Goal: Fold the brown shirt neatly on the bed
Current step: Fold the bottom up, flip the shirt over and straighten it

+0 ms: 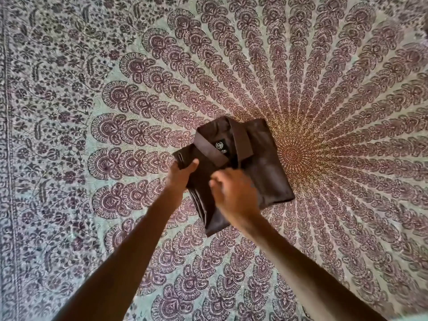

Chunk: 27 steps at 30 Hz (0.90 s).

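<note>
Head view: brown shirt [266, 177] lies folded compact on the bed [92, 89]; left hand [181, 176] pinches its edge, right hand [231, 191] beside it too blurred to read; only tidying seems left

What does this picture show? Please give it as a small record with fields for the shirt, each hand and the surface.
shirt: brown shirt, folded into a compact rectangle, collar and label on top
left hand: left hand grips the shirt's left edge, thumb on top
right hand: right hand over the shirt's near front, blurred; grip unclear
surface: patterned bedspread; shirt lies beside the pattern's centre
fold state: looks almost finished
</note>
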Each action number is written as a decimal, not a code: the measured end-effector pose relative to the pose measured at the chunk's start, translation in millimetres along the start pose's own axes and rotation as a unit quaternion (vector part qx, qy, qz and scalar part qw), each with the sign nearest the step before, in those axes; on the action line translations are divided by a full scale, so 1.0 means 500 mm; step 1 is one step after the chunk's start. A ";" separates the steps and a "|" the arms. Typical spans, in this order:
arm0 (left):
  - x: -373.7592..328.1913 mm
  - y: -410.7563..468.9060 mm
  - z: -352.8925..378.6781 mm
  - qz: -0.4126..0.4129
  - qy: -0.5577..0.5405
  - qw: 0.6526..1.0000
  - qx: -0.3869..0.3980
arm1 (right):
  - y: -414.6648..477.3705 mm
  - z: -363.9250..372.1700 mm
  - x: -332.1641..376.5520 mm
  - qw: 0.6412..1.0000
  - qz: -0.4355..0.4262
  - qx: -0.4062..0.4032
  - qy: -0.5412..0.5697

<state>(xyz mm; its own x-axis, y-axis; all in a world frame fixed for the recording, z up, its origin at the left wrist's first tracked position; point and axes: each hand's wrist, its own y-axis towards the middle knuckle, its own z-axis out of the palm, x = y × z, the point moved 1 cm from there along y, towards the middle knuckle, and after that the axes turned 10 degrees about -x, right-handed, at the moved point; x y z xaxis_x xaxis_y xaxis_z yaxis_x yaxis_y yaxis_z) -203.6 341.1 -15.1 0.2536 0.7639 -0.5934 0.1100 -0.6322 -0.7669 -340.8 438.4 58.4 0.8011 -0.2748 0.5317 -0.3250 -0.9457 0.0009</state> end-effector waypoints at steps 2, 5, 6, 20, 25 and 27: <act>-0.003 -0.014 0.022 0.014 0.031 0.997 -0.070 | 0.017 -0.043 -0.074 0.989 0.069 -0.132 0.000; -0.008 -0.031 0.046 0.055 0.099 0.983 -0.143 | 0.056 -0.079 -0.208 0.961 0.252 -0.112 -0.019; -0.013 -0.039 0.050 0.063 0.108 0.981 -0.150 | 0.065 -0.081 -0.242 0.951 0.304 -0.057 0.023; -0.095 0.012 -0.007 0.269 0.218 0.902 -0.259 | 0.069 -0.069 -0.224 0.928 0.294 -0.169 0.154; -0.111 0.012 0.024 0.153 0.210 0.940 -0.224 | 0.148 -0.038 -0.212 0.928 0.336 -0.052 0.154; -0.120 0.014 0.031 0.118 0.176 0.951 -0.227 | 0.165 -0.031 -0.213 0.916 0.357 -0.046 0.177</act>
<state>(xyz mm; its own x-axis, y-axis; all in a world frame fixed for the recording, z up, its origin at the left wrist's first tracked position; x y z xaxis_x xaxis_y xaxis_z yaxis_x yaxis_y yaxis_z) -232.8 292.6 11.4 0.6200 0.5536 -0.5560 0.3928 -0.8325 -0.3908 -460.9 392.4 14.8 0.1603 -0.7282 0.6664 -0.7565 -0.5243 -0.3909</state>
